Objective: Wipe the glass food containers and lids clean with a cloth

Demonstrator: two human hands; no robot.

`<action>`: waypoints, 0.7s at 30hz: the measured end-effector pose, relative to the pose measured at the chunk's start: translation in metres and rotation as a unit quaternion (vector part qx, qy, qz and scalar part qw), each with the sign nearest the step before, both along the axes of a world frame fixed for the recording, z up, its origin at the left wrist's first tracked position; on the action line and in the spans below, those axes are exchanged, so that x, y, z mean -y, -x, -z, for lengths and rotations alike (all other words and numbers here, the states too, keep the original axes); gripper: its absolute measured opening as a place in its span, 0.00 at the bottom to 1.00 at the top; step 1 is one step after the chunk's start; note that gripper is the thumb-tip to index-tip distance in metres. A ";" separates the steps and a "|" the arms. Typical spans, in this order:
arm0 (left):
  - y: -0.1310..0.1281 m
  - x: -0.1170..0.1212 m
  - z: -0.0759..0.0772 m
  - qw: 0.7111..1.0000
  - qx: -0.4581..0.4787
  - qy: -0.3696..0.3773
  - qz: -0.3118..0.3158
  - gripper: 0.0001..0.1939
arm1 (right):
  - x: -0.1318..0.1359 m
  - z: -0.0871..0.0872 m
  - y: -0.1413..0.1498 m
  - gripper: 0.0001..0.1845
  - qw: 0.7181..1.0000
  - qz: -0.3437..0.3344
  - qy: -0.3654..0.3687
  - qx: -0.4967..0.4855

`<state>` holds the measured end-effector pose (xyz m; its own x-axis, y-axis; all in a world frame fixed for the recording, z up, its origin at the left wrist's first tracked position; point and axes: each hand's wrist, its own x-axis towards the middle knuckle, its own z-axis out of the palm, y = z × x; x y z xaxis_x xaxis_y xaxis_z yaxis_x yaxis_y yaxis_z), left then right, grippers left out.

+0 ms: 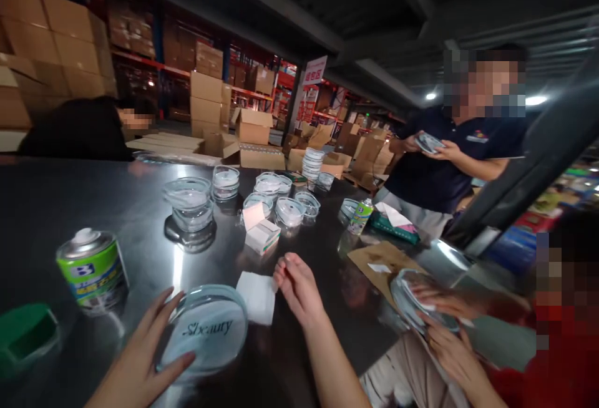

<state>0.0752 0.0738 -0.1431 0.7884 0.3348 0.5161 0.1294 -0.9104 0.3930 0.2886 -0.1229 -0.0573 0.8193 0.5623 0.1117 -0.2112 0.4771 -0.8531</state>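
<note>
A round clear glass dish (210, 333) printed "S'beauty" sits on the dark metal table in front of me. My left hand (150, 345) grips its left side, fingers around the far rim and thumb over the near part. To the right of the dish lies a white square wipe (257, 299). My right hand (298, 286) is closed at the wipe's right edge, fingertips pinched together; whether they hold anything is unclear. A small open white box (262, 236) stands just beyond the wipe.
A green spray can (93, 274) and a green cap (28, 336) stand at left. Several glass dishes (191, 208) are stacked farther back. At right, a co-worker's hands (444, 311) hold a dish over brown cardboard (374, 261). Another person (449, 152) stands behind, holding a dish.
</note>
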 end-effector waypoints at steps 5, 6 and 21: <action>0.001 0.003 0.000 1.000 0.004 0.009 -0.003 0.36 | 0.063 0.034 -0.011 0.21 0.985 0.116 0.126 0.037; 0.001 0.004 -0.001 1.000 0.007 0.012 -0.005 0.36 | 0.075 0.040 -0.017 0.21 0.976 0.140 0.157 0.052; 0.003 0.006 -0.005 0.999 -0.024 0.031 0.000 0.35 | 0.135 0.078 -0.066 0.08 0.789 0.193 0.491 0.316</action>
<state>0.0725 0.0678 -0.1383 0.8121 0.3643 0.4559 0.1486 -0.8846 0.4421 0.3542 -0.2581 -0.1350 0.9059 0.3541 0.2322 0.4031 -0.5534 -0.7289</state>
